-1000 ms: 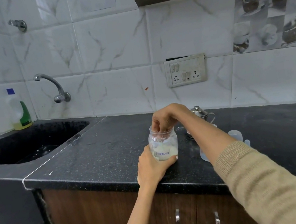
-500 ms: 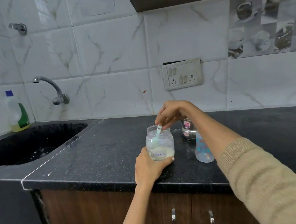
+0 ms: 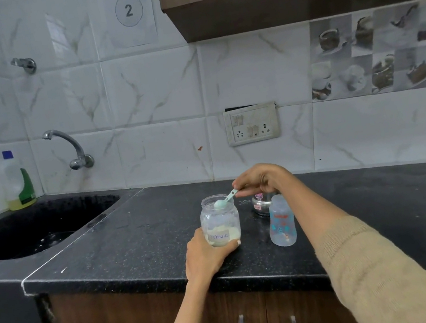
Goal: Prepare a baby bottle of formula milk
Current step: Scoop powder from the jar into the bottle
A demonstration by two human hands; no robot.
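Observation:
A clear formula jar [image 3: 219, 220] with pale powder at its bottom and a handwritten label stands near the front of the black counter [image 3: 141, 245]. My left hand [image 3: 207, 257] wraps around its lower part. My right hand [image 3: 261, 180] pinches the handle of a small pale green scoop [image 3: 222, 201], whose heaped bowl sits level at the jar's open mouth. Right of the jar stands an open, empty baby bottle [image 3: 281, 221] with blue and orange print, partly behind my right forearm.
A small steel pot [image 3: 260, 205] sits behind the bottle, mostly hidden by my right hand. A black sink [image 3: 35, 228] with a wall tap [image 3: 70, 147] lies at the left, a dish soap bottle [image 3: 17, 181] in its corner. A socket panel [image 3: 252, 124] is on the tiles.
My right hand has lifted out of the jar, bringing the scoop up to the mouth with powder in it. The camera has tilted up. My left hand still holds the jar.

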